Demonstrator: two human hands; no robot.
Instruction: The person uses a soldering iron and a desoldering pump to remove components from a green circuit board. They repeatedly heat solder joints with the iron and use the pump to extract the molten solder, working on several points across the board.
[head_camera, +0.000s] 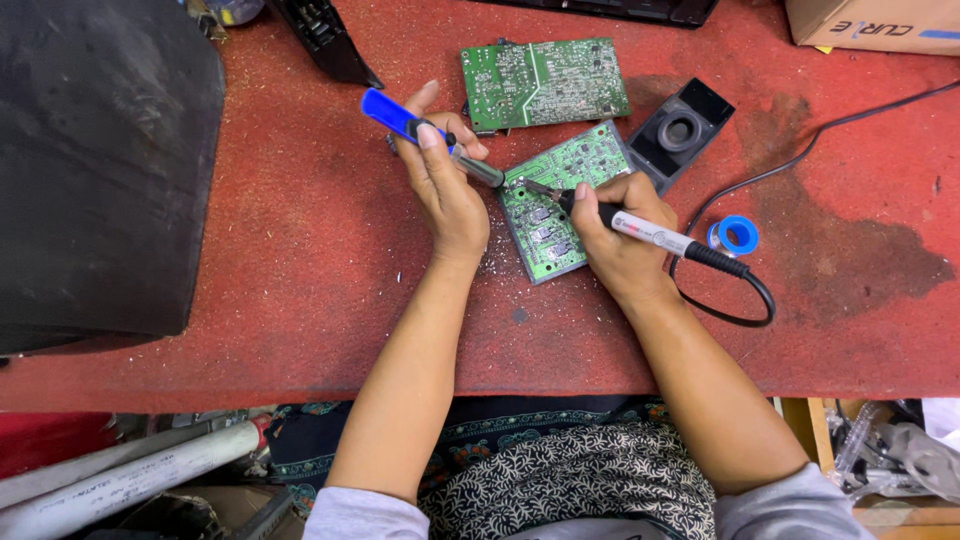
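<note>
A small green circuit board (548, 222) lies tilted on the red table top (300, 260). My left hand (445, 185) grips a blue-handled desoldering pump (405, 120), its grey nozzle resting at the board's upper left edge. My right hand (612, 235) holds a soldering iron (650, 237) with a white and black grip, its tip meeting the pump's nozzle on the board. The iron's black cable (745, 310) loops off to the right.
A larger green circuit board (545, 82) lies behind the small one. A black iron stand (682, 130) and a blue solder spool (735, 236) sit at the right. A big dark object (100, 170) fills the left; a cardboard box (880, 25) stands top right.
</note>
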